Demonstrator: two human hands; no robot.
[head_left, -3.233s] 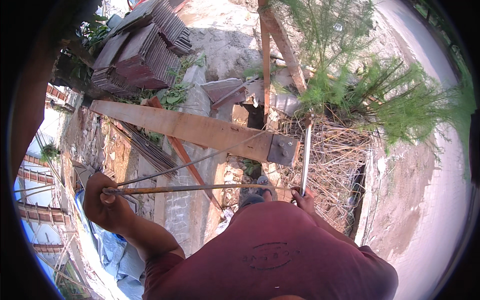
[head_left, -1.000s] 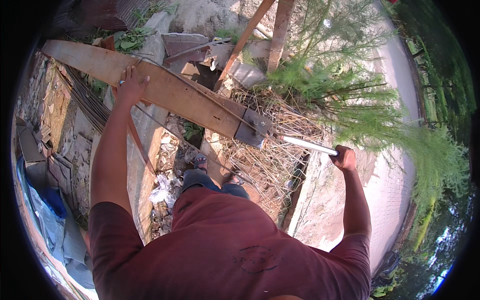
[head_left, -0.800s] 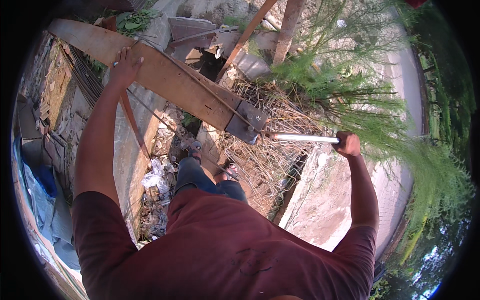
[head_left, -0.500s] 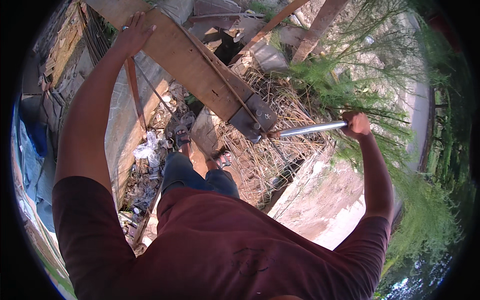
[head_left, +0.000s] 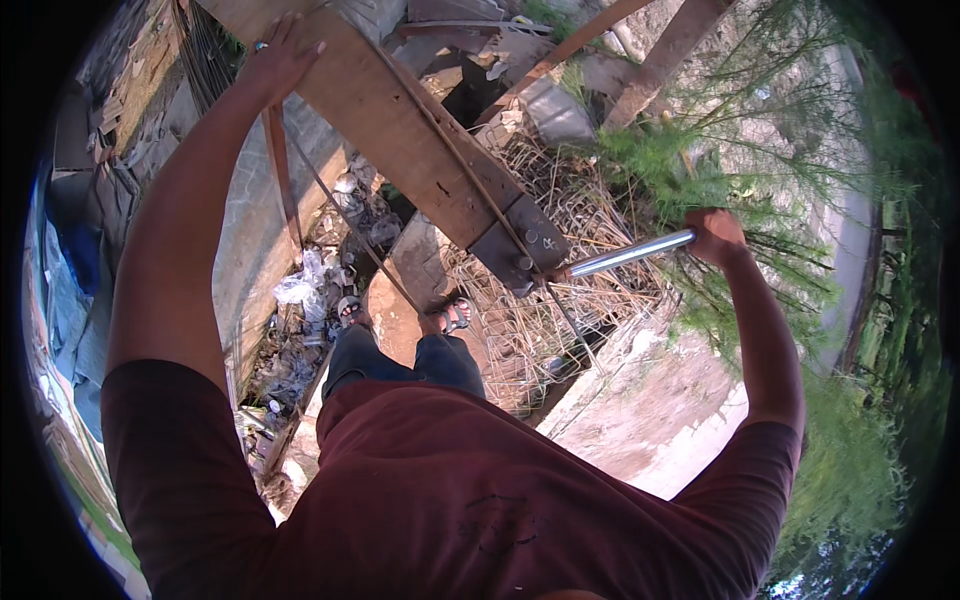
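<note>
My left hand [head_left: 277, 64] rests with fingers apart on a long rusty beam [head_left: 370, 135] at upper left. A thin rod [head_left: 463, 168] lies along the beam's top to a dark plate [head_left: 510, 250] with round pegs. My right hand [head_left: 716, 236] is closed around a silvery metal bar [head_left: 630, 254], whose rusty inner end meets the rod beside the plate. The rod continues below it towards the tangled wire. A second rod [head_left: 350, 220] slants from under the beam towards my sandaled feet [head_left: 453, 315].
A concrete ledge [head_left: 268, 240] and scattered rubbish [head_left: 300, 290] lie to the left, with blue sheeting [head_left: 62, 280]. Tangled rusty wire [head_left: 545, 330] fills the middle. Rusty posts [head_left: 675, 62], feathery branches [head_left: 690, 180], a pale concrete edge [head_left: 640, 410] and paving [head_left: 843, 270] are to the right.
Since the oldest frame, my left hand has let go of the rod end and moved onto the beam. My right hand, holding the bar, has swung outward and, lately, upward.
</note>
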